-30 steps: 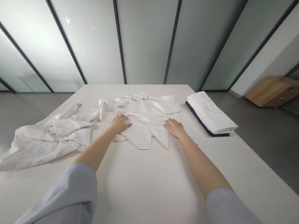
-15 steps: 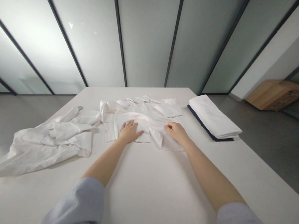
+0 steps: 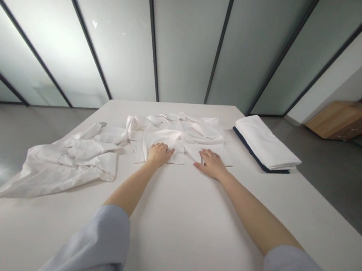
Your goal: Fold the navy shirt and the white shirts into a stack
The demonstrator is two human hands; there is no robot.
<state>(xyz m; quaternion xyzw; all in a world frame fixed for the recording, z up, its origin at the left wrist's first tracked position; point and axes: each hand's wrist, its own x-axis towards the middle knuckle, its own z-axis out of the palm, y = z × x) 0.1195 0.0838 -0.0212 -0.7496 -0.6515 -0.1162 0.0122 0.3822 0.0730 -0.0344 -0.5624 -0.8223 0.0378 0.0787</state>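
A white shirt (image 3: 181, 133) lies partly folded in the middle of a white table (image 3: 190, 231). My left hand (image 3: 158, 154) rests flat on its near edge, fingers together, pressing the cloth down. My right hand (image 3: 211, 163) lies palm down with its fingers spread at the shirt's near right corner, touching the fabric and the table. Neither hand grips anything. Light grey sleeves cover both upper arms.
A crumpled white garment (image 3: 64, 162) sprawls over the table's left side. A stack of folded white cloth on a dark piece (image 3: 266, 144) sits at the right edge. Frosted glass panels stand behind; a wooden cabinet (image 3: 344, 120) is on the floor at far right.
The loose flap of the shirt nearest me has been folded in. Both hands have slid along the shirt's near edge and now press it flat.
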